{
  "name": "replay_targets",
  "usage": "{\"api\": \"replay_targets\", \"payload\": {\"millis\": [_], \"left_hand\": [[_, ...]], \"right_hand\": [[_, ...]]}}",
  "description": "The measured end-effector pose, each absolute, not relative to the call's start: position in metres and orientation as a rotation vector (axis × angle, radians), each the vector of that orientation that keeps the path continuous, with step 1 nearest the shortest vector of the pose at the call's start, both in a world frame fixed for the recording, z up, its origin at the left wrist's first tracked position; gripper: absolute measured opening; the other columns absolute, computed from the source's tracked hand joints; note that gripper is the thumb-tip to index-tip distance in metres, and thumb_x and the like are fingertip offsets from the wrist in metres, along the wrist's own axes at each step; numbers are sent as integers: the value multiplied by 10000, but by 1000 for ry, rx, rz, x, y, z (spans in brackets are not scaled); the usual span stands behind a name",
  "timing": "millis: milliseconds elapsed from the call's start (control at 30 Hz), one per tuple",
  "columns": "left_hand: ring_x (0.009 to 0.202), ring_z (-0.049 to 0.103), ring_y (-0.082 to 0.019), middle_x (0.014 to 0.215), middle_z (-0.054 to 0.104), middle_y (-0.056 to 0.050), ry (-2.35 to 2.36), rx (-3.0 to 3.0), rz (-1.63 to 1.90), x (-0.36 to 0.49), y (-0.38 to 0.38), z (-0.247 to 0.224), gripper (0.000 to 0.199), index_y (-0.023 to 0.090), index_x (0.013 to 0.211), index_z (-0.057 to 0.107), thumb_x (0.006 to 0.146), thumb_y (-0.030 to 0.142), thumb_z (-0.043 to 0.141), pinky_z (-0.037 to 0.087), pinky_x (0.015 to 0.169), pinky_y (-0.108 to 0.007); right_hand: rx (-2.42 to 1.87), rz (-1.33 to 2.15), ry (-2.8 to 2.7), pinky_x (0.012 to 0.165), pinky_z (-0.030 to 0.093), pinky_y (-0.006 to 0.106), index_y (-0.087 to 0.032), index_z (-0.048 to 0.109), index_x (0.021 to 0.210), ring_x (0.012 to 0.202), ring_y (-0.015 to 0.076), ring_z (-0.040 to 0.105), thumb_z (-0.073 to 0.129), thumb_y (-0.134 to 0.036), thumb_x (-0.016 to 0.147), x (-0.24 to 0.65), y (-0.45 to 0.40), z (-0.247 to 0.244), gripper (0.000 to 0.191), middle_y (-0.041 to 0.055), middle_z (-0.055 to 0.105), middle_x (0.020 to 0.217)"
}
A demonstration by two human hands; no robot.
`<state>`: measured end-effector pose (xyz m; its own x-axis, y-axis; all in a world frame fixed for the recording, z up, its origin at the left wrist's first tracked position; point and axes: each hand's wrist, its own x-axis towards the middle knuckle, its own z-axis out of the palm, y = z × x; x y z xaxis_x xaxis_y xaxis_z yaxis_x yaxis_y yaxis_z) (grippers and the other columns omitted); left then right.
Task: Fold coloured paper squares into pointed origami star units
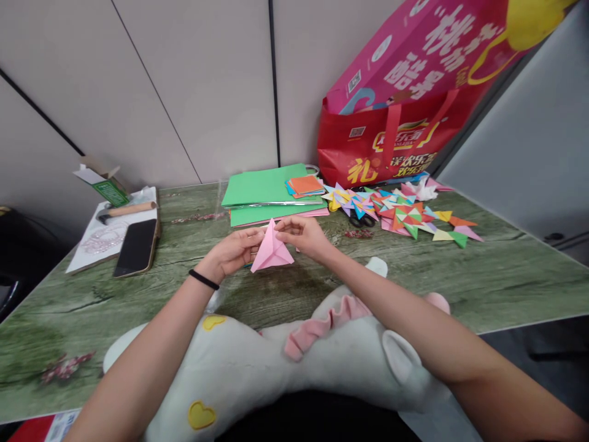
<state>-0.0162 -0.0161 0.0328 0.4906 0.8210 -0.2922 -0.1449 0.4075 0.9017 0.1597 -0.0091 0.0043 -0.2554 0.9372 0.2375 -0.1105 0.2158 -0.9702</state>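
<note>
A piece of folded pink origami paper (272, 250) is held up between my two hands, a little above the table. It has a triangular outline with its point upward and creased flaps at the lower middle. My left hand (235, 250) pinches its left edge, and a black band circles that wrist. The fingers of my right hand (304, 236) close on its upper right edge near the point. Behind the hands lies a stack of green paper (267, 184) with small orange sheets (304, 186) on top.
Folded colourful paper pieces (407, 216) and black-handled scissors (362, 220) lie at the right. Behind them stands a red bag (354, 144). At the left are a phone (135, 247), a hammer (129, 210) and a small green box (109, 189). A plush toy (257, 362) rests before me.
</note>
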Motion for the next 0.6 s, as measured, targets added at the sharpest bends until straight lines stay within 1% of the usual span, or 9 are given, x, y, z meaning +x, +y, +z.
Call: {"api": "replay_targets", "payload": {"millis": [100,167,333,433,600], "left_hand": [[442,474,-37,569,567,18,858,968,682,-17,-16,32,221,107,822,630,661,234,712,401,431,-145],[422,445,-24,540,538,34,868,975,682,-17,-15,31,243,108,797,624,634,253,731,382,414,-138],[415,460,-37,543,567,14,1109,1153,853,-14,-16,28,347,94,802,623,547,275,773,298,346,-133],[381,466,-54,496,560,18,1269,1377,956,-12,-17,27,355,79,794,623,541,283,766,346,350,-165],[422,549,-100,552,596,1,1240,1508,1028,-11,-17,24,330,91,772,598,569,308,742,459,420,-221]], "right_hand": [[-826,1254,-1457,588,456,222,-126,612,734,573,78,546,676,-209,590,159,-9,3,178,4,623,689],[-828,1243,-1478,607,457,225,-120,618,744,589,81,556,671,-207,598,159,-8,2,178,13,632,706],[-900,1112,-1574,619,463,238,-119,627,750,615,99,573,640,-190,623,160,-8,1,145,33,653,733],[-937,1031,-1639,614,464,240,-114,639,756,629,112,584,623,-182,642,160,-9,2,134,51,664,751],[-964,909,-1712,613,454,233,-114,664,755,645,122,591,617,-170,660,160,-10,2,120,63,673,762]]}}
